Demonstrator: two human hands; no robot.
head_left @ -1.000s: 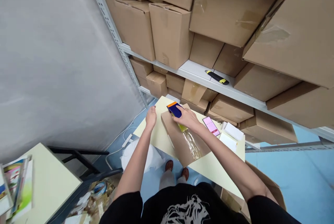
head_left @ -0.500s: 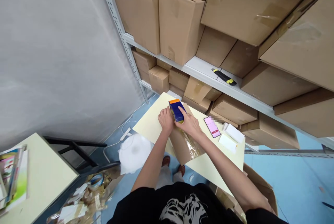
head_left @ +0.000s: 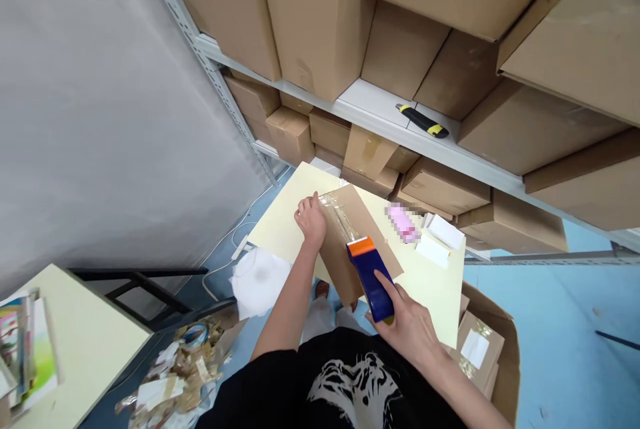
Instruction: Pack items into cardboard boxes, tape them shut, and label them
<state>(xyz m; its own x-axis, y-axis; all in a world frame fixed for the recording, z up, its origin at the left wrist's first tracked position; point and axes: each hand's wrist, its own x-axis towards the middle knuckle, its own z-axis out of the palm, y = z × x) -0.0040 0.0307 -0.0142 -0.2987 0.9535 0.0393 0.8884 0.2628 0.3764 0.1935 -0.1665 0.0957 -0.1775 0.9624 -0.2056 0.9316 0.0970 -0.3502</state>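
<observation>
Flat brown cardboard box (head_left: 340, 259): on cream tabletop (head_left: 280, 216), glossy clear tape strip (head_left: 343, 217) down its top.
Bare L hand (head_left: 311, 219): at box's far-left edge, fingers bent against it; can't tell if pinching.
Bare R hand (head_left: 407, 322): off box's near-right edge, gripping navy plastic tape dispenser w/ orange tip (head_left: 373, 282), index finger laid along it.
Taping: prob. mid-strip, tape spanning box's far end to the orange tip.
Next pull: likely calls for box held firm, tape taut & straight toward box's near edge.
</observation>
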